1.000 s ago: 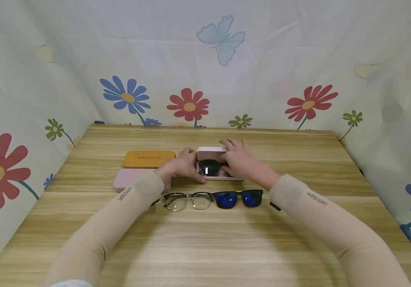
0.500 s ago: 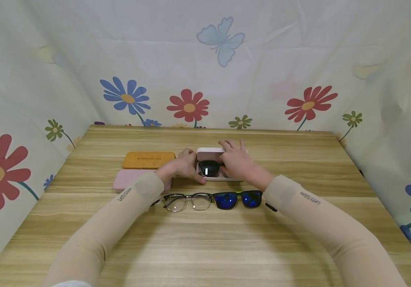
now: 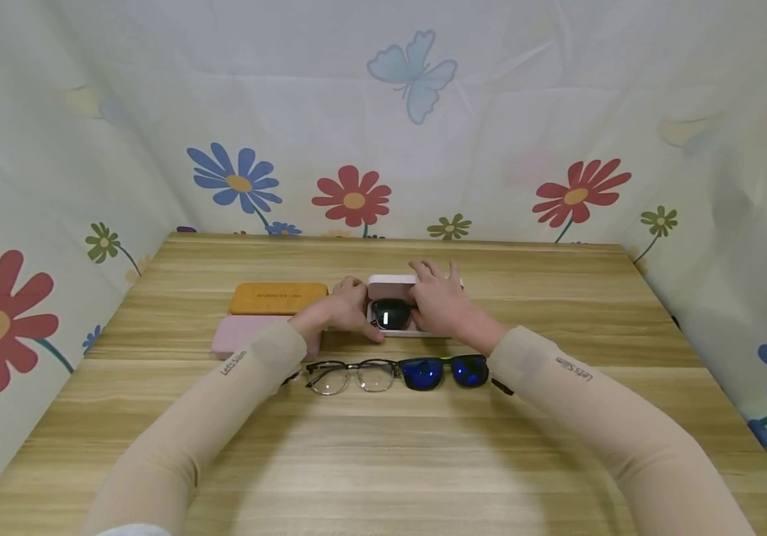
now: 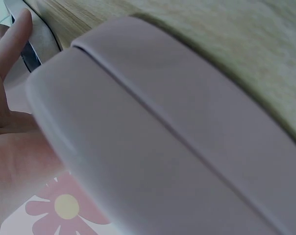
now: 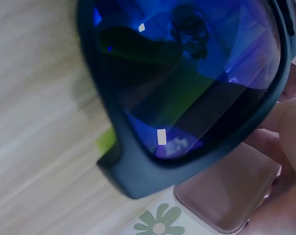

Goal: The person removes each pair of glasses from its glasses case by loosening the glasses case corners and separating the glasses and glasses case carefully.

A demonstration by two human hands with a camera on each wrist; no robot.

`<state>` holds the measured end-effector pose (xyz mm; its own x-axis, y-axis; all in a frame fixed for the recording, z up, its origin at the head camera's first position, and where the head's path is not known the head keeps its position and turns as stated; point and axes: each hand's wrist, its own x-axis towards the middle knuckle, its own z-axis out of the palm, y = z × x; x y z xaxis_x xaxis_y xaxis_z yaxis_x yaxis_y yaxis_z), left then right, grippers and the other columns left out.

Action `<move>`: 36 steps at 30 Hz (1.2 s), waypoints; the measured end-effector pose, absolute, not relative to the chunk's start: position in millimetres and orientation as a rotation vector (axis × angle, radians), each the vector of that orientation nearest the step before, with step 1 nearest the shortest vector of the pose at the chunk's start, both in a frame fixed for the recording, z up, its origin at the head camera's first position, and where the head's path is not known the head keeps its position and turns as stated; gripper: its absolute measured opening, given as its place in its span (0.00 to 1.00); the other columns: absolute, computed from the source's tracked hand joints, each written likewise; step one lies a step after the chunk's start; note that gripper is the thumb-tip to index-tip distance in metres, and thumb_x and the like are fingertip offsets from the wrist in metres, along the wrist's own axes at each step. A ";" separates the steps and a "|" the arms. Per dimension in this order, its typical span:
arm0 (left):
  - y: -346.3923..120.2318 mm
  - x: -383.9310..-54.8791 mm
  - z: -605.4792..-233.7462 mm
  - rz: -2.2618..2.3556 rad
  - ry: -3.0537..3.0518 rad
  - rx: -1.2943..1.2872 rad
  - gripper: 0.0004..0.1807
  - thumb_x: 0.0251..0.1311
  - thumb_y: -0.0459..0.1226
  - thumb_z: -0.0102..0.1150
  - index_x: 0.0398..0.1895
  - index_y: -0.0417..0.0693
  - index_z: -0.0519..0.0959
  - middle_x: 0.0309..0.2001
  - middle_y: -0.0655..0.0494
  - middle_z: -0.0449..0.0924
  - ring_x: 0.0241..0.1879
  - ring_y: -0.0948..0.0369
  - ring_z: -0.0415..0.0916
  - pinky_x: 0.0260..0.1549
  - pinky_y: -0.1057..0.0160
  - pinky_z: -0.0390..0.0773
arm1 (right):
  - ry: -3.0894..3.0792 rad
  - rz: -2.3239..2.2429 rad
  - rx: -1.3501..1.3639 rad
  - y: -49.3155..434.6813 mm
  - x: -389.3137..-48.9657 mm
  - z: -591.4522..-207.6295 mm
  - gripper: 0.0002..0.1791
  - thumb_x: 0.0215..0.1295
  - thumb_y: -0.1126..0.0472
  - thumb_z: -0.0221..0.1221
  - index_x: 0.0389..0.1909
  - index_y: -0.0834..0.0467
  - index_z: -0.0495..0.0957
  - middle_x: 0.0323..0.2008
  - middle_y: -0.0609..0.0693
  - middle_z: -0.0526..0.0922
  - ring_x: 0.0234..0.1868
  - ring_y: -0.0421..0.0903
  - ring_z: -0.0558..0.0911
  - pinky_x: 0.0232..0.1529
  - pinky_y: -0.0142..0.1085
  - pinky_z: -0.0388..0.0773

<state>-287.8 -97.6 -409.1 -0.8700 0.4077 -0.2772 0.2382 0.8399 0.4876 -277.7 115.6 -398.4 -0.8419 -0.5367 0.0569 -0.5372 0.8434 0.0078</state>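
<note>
In the head view, an open white glasses case [image 3: 392, 281] with a brownish lining lies past the table's middle. Dark sunglasses [image 3: 392, 315] are in it, their left lens visible and the right part hidden by my right hand [image 3: 447, 304]. That hand reaches over the case, pinching the sunglasses' right side, with other fingers spread above the lid. My left hand [image 3: 348, 307] holds the left end of the case, thumb at its front corner. The right wrist view shows the brown lid lining [image 5: 226, 191] beside my right fingers [image 5: 290, 122].
Left of the white case lie an orange glasses case [image 3: 278, 298] and a pink glasses case [image 3: 239, 333], both closed. In front are clear-lens glasses [image 3: 350, 377] and blue-lens sunglasses [image 3: 444, 371], side by side under my forearms. A flowered curtain [image 3: 491, 112] encloses the table [image 3: 383, 461].
My right hand and forearm have shifted slightly left, over the sunglasses. My left hand stays at the case's left end.
</note>
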 end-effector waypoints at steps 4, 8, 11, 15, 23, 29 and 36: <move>-98.1 -287.5 -408.1 0.634 2.641 0.486 0.50 0.48 0.52 0.82 0.68 0.34 0.68 0.74 0.37 0.54 0.70 0.43 0.55 0.70 0.45 0.58 | -2.972 0.035 0.853 114.5 -278.6 -398.7 0.04 0.63 0.57 0.68 0.33 0.52 0.88 0.74 0.61 0.63 0.75 0.63 0.59 0.66 0.75 0.46; -98.9 -287.3 -407.8 0.652 2.637 0.489 0.50 0.48 0.51 0.82 0.69 0.35 0.68 0.74 0.37 0.54 0.70 0.43 0.55 0.70 0.45 0.58 | -2.969 0.061 0.858 114.3 -280.4 -400.0 0.03 0.62 0.57 0.69 0.33 0.52 0.88 0.74 0.61 0.63 0.75 0.63 0.59 0.66 0.76 0.45; -99.5 -286.9 -407.7 0.654 2.635 0.481 0.49 0.49 0.50 0.82 0.68 0.35 0.68 0.74 0.37 0.54 0.71 0.43 0.55 0.70 0.45 0.57 | -2.966 0.093 0.865 114.6 -281.1 -399.8 0.02 0.60 0.58 0.70 0.32 0.52 0.88 0.74 0.61 0.64 0.75 0.63 0.59 0.66 0.76 0.44; -99.8 -286.3 -407.3 0.627 2.642 0.476 0.48 0.50 0.51 0.80 0.67 0.34 0.68 0.74 0.36 0.54 0.71 0.43 0.55 0.71 0.45 0.57 | -2.960 0.146 0.865 115.6 -280.4 -397.8 0.02 0.59 0.60 0.70 0.29 0.51 0.87 0.74 0.61 0.64 0.75 0.64 0.59 0.66 0.76 0.43; -97.1 -284.9 -407.0 0.655 2.639 0.464 0.48 0.48 0.50 0.82 0.66 0.35 0.69 0.75 0.37 0.53 0.72 0.43 0.55 0.71 0.44 0.57 | -2.937 0.135 0.889 118.9 -279.3 -395.9 0.05 0.58 0.60 0.70 0.25 0.50 0.84 0.74 0.61 0.65 0.75 0.63 0.59 0.66 0.75 0.44; -97.1 -285.6 -406.5 0.631 2.645 0.481 0.45 0.49 0.52 0.81 0.62 0.35 0.70 0.75 0.36 0.53 0.72 0.42 0.55 0.70 0.44 0.57 | -2.943 0.166 0.903 122.1 -280.1 -392.2 0.03 0.58 0.60 0.70 0.28 0.51 0.86 0.74 0.61 0.64 0.75 0.63 0.58 0.67 0.74 0.41; -96.7 -284.3 -404.1 0.604 2.647 0.480 0.42 0.49 0.52 0.81 0.58 0.36 0.72 0.75 0.36 0.53 0.71 0.43 0.55 0.70 0.45 0.58 | -2.928 0.144 0.931 123.9 -280.5 -390.0 0.03 0.59 0.60 0.69 0.29 0.49 0.87 0.74 0.60 0.65 0.75 0.62 0.59 0.68 0.74 0.43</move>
